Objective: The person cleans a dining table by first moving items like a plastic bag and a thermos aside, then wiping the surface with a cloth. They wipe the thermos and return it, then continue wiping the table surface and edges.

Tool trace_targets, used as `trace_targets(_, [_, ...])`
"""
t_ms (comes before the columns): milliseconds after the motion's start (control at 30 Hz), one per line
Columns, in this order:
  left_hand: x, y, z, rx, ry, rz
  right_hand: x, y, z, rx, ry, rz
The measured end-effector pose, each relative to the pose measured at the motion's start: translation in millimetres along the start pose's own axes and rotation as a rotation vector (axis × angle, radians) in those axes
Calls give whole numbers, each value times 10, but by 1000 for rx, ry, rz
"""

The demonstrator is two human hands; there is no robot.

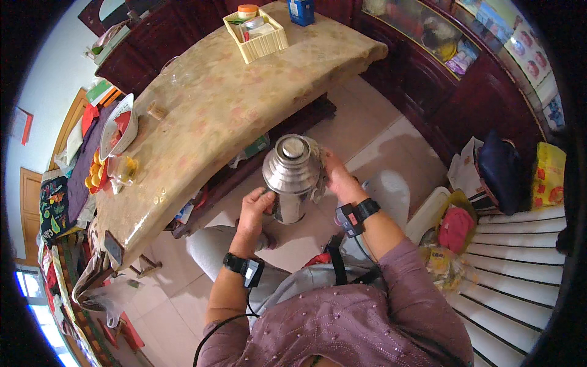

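Observation:
A shiny stainless steel vacuum flask (293, 172) with a stepped, wide shoulder and a round lid stands upright in the air above my lap. My left hand (255, 206) grips it on the left, thumb on top, apparently around its handle. On the other side my right hand (338, 172) presses a greyish cloth (317, 167) against the flask's shoulder. The fingers of that hand are partly hidden behind the cloth and the metal. Both wrists wear black straps with small devices.
Ahead is a long table (206, 110) under a patterned cover, bearing a cream basket (263, 43), a blue tin (301, 11), a white basket (120, 130), oranges (95, 172) and a phone (113, 247). A slatted white bench (513, 261) with bags stands at my right.

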State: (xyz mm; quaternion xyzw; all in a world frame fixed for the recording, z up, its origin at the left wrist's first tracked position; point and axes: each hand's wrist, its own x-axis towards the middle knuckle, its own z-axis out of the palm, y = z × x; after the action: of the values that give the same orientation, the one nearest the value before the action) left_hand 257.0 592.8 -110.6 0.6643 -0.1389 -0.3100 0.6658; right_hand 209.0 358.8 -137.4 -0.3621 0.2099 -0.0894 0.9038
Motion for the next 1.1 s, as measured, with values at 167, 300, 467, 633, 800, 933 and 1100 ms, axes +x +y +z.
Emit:
trace_targets(167, [151,-793,-151,235,-174,-206,413,748,-559,24,60,60])
trace_targets(300, [181,-1333,-251,377,-163,-377,651,1286,-875,-101,255,155])
trace_targets(467, [137,-1756,-320,387,-146,-438,741,1618,-1139,-280,152,199])
trace_targets(633, [169,-2014,-345,438,-121,-425,833,1787,-1200,-15,73,212])
trace_targets(800, [170,-2067,-300,510,-134,-391,905,1930,-1277,-235,10,160])
trace_targets(933, [169,-2044,-289,804,-137,-360,901,2005,-1339,-260,27,170])
trace_targets(1100, [192,-2143,-313,897,-128,-361,800,1950,-1268,-365,95,177])
